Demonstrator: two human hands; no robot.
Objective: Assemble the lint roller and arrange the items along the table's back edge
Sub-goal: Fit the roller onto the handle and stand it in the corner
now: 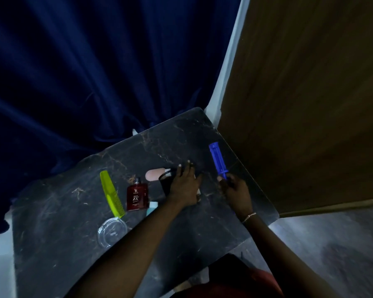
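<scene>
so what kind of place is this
Likely a bedroom or dressing corner at home: a comb and a perfume bottle sit on a dark table, with a blue curtain behind and a wooden panel beside it.

— What carries it all?
— A dark, marble-veined table (pixel 52 244). Toward its left side lies a yellow-green comb (pixel 112 193), its near end meeting a clear round lid (pixel 111 232) closer to the front edge.
— And beside the comb?
— A red bottle (pixel 137 196) lying flat, and a pale blue item (pixel 152 207), partly hidden, just beside it. Mid-table, a pink oblong piece (pixel 154 174) touches a black item (pixel 166 181). A blue plastic piece (pixel 217 159) is near the right edge; I can't tell whether it rests flat.
</scene>
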